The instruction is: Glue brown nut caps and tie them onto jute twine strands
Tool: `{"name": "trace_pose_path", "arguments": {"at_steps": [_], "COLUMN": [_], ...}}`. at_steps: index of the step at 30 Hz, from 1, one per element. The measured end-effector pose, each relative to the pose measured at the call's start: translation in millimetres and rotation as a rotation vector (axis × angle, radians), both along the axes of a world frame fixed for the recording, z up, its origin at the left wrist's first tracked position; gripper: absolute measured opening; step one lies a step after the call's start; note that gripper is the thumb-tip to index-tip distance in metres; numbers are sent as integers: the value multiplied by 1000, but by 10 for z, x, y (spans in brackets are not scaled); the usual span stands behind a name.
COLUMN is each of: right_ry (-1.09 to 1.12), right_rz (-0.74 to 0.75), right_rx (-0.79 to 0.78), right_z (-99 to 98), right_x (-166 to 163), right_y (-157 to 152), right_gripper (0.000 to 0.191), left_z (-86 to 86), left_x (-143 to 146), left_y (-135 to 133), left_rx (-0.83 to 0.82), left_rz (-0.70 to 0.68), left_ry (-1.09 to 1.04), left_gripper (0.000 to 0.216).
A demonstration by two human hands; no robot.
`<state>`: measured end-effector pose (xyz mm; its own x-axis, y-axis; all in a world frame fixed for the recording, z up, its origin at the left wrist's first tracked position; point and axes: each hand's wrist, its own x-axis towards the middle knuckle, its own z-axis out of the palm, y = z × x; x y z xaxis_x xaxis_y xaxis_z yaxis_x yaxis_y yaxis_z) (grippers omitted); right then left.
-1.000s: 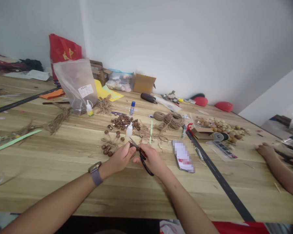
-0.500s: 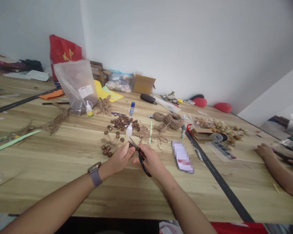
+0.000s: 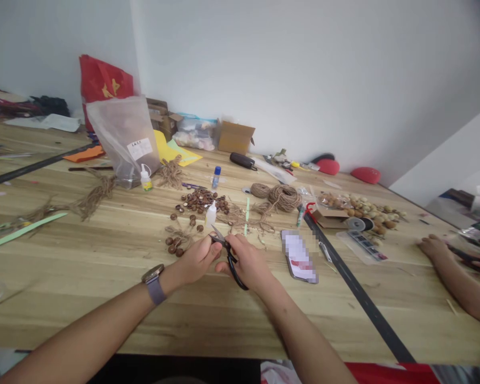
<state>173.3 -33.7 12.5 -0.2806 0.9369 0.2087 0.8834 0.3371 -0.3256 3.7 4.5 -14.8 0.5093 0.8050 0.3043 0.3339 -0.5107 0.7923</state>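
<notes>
My right hand [image 3: 248,262] is closed round the black handles of a pair of scissors [image 3: 229,255], whose blades point up and left. My left hand [image 3: 198,258], with a grey watch on its wrist, pinches a small dark piece right at the blades; I cannot make out what it is. Both hands hover just above the wooden table [image 3: 104,298]. Brown nut caps [image 3: 202,201], a small white glue bottle [image 3: 210,215] and scraps of jute twine [image 3: 240,218] lie just beyond my hands.
A phone [image 3: 300,256] lies right of my hands, beside a long black strip [image 3: 356,293]. Twine balls [image 3: 282,196], a clear plastic bag [image 3: 124,138], cardboard boxes [image 3: 234,137] and nuts [image 3: 368,210] sit further back. Another person's hand [image 3: 436,248] rests at the right edge.
My hands and the scissors have stayed nearly in place, shifting only slightly. The other person's hand has hardly moved.
</notes>
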Motion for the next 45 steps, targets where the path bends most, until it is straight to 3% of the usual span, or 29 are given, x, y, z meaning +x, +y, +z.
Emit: {"name": "trace_pose_path", "arguments": {"at_steps": [17,26,45], "right_ry": [72,145,-1], "right_rz": [63,135,147], "right_rx": [92,91,69], "right_z": [-80,-129,25], "right_x": [25,70,90], "right_y": [31,56,29], "right_gripper": [36,35,37], "left_z": [77,214,205], "left_x": [-21,-75,-97], "left_y": [-55,-104,30], "left_rx": [1,-30,12], "left_rz": [-38,-151,-299], "left_ry": [-13,10,64], "left_gripper": [35,38,37]}}
